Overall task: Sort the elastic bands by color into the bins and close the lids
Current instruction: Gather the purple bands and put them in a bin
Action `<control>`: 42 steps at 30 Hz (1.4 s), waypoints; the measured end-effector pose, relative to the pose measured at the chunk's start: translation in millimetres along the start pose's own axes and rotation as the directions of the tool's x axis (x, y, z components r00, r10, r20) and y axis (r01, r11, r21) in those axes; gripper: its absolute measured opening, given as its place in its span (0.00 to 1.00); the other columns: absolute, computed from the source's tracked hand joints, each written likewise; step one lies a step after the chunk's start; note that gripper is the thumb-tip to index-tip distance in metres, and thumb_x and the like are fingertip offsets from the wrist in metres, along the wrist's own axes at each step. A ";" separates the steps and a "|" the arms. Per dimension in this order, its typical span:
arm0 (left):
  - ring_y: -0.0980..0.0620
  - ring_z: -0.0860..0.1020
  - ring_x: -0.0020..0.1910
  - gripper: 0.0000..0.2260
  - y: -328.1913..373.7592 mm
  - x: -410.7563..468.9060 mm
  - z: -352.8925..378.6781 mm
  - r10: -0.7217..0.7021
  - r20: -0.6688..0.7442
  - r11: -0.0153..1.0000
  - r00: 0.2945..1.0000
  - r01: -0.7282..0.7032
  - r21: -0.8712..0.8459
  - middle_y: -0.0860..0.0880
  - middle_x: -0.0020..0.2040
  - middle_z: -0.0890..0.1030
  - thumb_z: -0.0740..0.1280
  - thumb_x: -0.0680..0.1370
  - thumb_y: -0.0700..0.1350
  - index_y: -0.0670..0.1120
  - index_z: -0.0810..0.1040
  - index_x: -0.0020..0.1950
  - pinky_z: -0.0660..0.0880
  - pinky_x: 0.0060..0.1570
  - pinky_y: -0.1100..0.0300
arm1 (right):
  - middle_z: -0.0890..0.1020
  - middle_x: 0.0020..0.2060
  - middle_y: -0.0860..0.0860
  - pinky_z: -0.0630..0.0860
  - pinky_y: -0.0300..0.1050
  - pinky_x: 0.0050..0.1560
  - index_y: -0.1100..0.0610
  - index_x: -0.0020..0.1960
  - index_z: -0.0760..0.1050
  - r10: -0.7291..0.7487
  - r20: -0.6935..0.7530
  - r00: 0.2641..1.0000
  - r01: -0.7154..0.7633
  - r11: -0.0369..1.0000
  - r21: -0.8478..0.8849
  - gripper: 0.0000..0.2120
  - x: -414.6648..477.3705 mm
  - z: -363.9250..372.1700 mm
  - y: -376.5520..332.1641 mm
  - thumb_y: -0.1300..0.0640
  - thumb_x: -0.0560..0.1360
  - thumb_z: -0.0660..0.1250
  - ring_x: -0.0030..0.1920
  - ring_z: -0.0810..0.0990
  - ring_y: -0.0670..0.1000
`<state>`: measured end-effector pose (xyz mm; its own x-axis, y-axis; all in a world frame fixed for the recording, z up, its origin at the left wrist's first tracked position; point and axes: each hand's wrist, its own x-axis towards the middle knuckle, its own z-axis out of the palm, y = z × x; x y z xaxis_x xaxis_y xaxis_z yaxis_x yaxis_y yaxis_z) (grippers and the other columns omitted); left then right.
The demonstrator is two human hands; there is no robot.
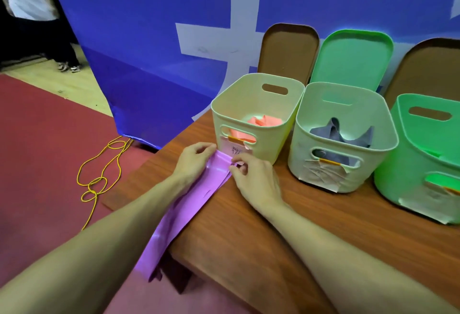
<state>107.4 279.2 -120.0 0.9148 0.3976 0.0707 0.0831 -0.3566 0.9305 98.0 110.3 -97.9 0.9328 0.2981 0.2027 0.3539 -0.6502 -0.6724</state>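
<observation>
Two bare arms reach out from the near edge, and between them a long purple band [189, 204] lies flat on the brown table [286, 234]. Its near end hangs off the table edge toward the red floor. Its far end sits just in front of the pale yellow bin [256, 119]. The left hand [193, 162] pinches the far left corner of the band. The right hand [254, 176] pinches the far right corner, where the band looks a bit folded over. The band looks thin, soft and floppy, and shiny too, so it may slip. It is surely light. Holding it by the end with both hands seems a good way to fold or bunch it up small. The yellow bin has pink bands [263, 122] inside. The middle bin [343, 139] has gray bands [341, 132]. The green bin [423, 154] is on the far right. All three lids [351, 57] stand open behind the bins, leaning on the blue wall. No bin shows purple inside, so I cannot tell where this band should go. A yellow cord [102, 174] lies on the floor at left.
</observation>
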 end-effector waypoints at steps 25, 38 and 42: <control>0.55 0.79 0.38 0.05 37.8 -36.6 -26.5 0.106 0.008 0.993 0.994 -0.106 0.052 0.53 0.38 0.84 0.73 0.70 0.43 0.53 0.83 0.35 0.75 0.43 0.59 | 0.82 0.35 0.48 0.81 0.52 0.41 0.50 0.37 0.77 0.278 -0.040 0.960 -0.245 0.899 0.364 0.03 -26.0 -25.4 -2.5 0.57 0.69 0.67 0.37 0.82 0.51; 0.55 0.80 0.44 0.02 93.3 -74.4 9.8 0.379 0.103 0.860 0.920 -0.391 0.327 0.56 0.42 0.84 0.70 0.73 0.47 0.52 0.83 0.42 0.77 0.47 0.53 | 0.82 0.37 0.55 0.79 0.42 0.32 0.58 0.42 0.74 0.449 -0.063 0.892 -0.316 0.716 0.623 0.04 -67.2 -110.8 -2.1 0.65 0.74 0.63 0.38 0.83 0.51; 0.51 0.79 0.43 0.02 103.0 -79.3 16.8 0.356 0.165 0.842 0.920 -0.393 0.369 0.52 0.40 0.82 0.68 0.75 0.48 0.51 0.80 0.45 0.76 0.48 0.51 | 0.84 0.42 0.58 0.79 0.44 0.34 0.56 0.41 0.73 0.471 -0.095 0.877 -0.312 0.708 0.634 0.05 -73.6 -132.8 12.2 0.64 0.74 0.63 0.42 0.84 0.53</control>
<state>50.0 196.8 -35.8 0.9363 0.0987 0.3371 -0.1435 -0.7684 0.6237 42.7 -12.4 -26.5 0.9912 -0.1112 -0.0716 -0.0839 -0.1106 -0.9903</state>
